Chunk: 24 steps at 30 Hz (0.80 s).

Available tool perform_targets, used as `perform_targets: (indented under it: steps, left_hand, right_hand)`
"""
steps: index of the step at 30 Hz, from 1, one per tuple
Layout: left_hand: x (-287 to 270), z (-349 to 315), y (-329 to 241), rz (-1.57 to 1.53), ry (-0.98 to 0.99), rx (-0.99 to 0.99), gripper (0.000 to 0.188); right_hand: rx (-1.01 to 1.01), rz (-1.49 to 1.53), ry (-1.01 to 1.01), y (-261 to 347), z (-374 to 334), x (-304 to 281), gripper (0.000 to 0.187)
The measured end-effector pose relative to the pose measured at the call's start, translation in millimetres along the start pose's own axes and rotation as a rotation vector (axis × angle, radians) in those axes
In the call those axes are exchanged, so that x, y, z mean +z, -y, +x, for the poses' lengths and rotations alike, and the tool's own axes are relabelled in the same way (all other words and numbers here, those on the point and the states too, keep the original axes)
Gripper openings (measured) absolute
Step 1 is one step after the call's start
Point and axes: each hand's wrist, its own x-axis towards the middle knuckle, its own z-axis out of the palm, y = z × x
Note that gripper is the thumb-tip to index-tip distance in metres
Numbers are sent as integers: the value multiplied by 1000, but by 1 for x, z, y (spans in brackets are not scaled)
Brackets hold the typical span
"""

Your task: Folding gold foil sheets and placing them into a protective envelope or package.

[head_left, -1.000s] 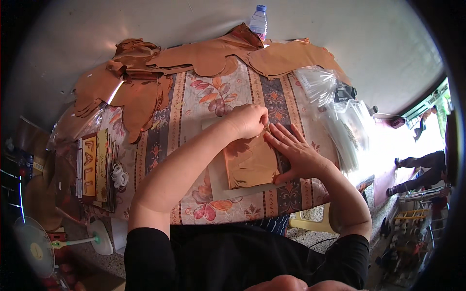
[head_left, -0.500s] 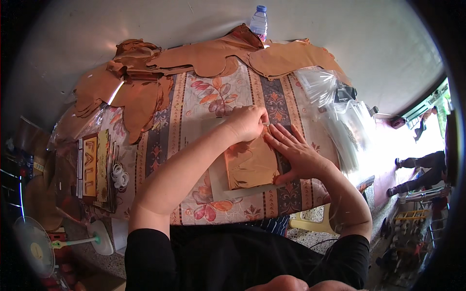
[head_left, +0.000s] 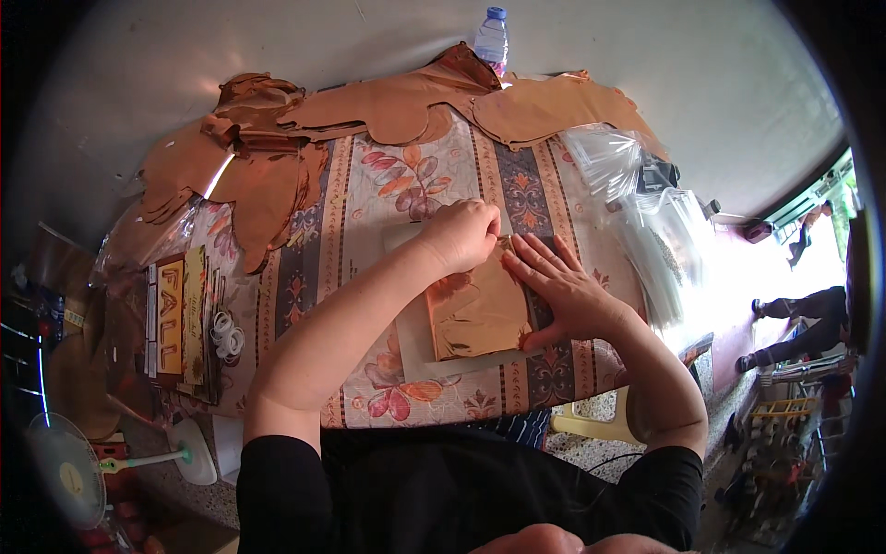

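A folded copper-coloured foil sheet [head_left: 480,316] lies in front of me on a pale translucent sheet [head_left: 411,340]. At the foil's top end is my left hand [head_left: 461,235], closed, its fingertips tucked under and hidden; whether it pinches the foil or something small cannot be made out. My right hand [head_left: 565,291] lies flat with its fingers spread, pressing along the foil's right edge. A small crumpled foil end [head_left: 505,242] shows between the two hands.
Flat copper foil shapes [head_left: 378,106] line the table's far side, with more foil shapes [head_left: 272,189] at left. Beside them are printed cards [head_left: 180,319] and white rings [head_left: 227,336]. Clear plastic bags [head_left: 651,240] lie at right; a bottle [head_left: 492,42] stands behind.
My left hand has shifted slightly left, away from the right fingertips, and the small crumpled foil end shows more. The right hand stays nearly still.
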Motion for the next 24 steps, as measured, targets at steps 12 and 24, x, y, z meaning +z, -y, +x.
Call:
perform_targets:
  steps: [12, 24]
  left_hand:
    - [-8, 10, -13, 223, 186, -31, 17]
    - [-2, 11, -7, 78, 61, -92, 13]
  right_hand:
    - [1, -26, 13, -1, 0, 0, 126]
    - [1, -19, 12, 1, -1, -2, 123]
